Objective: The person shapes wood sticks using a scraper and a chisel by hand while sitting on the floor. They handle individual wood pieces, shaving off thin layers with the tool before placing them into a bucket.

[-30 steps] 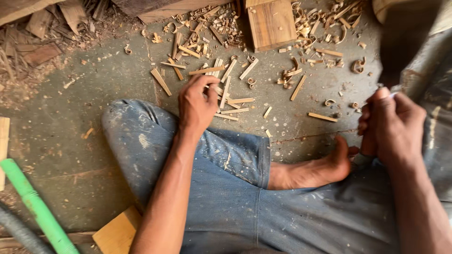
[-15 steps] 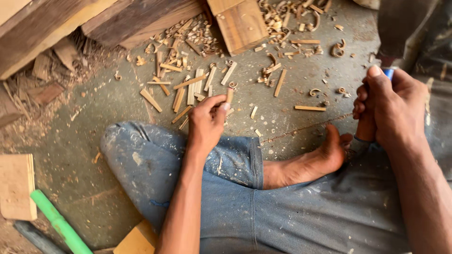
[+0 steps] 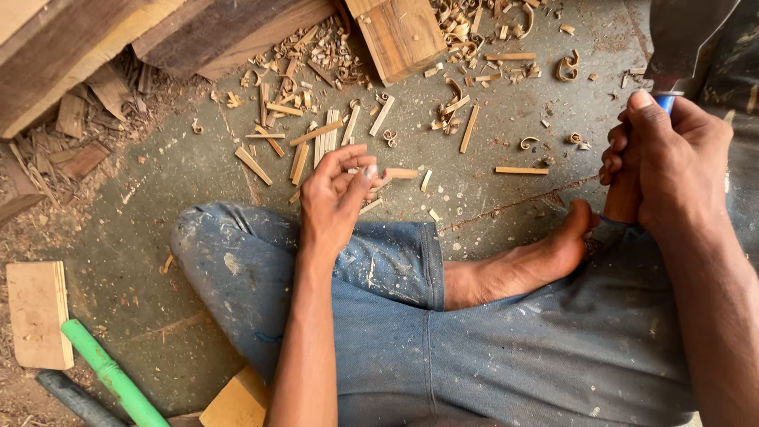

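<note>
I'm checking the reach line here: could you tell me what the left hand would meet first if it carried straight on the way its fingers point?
Probably the small wood stick at the left hand's fingertips; depth is unclear.
</note>
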